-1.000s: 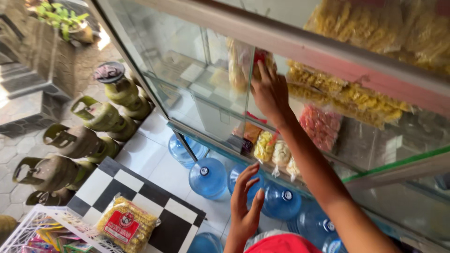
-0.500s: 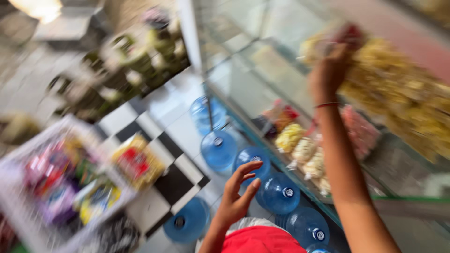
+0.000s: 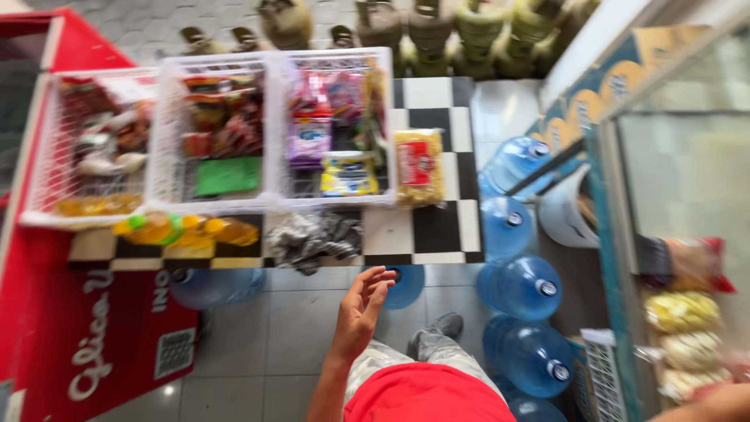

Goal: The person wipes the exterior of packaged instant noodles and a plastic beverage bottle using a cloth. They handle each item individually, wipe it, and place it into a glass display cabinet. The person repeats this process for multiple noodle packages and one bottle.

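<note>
My left hand (image 3: 361, 309) hovers open at waist height with its fingers apart, holding nothing. It hangs over the grey tiled floor, just in front of the black-and-white checkered counter (image 3: 437, 227). Closest to it are a crumpled grey cloth (image 3: 316, 238) on the counter edge and a blue water jug (image 3: 406, 285) under the counter. Only a strip of my right arm (image 3: 719, 400) shows at the bottom right corner; that hand is out of frame. A yellow snack packet (image 3: 418, 166) lies on the counter beside the white wire baskets (image 3: 273, 199).
Several blue water jugs (image 3: 527, 289) stand on the floor at right beside a white bucket (image 3: 566, 211). A glass display case (image 3: 687, 180) holds bagged snacks (image 3: 683, 312). A red chest freezer (image 3: 94, 328) is at left. Green gas cylinders (image 3: 469, 31) line the back, and oil bottles (image 3: 187, 230) lie on the counter.
The view has swung down and left, away from the display case. My right hand, raised to the snacks on the case, has left the frame. My left hand stays open.
</note>
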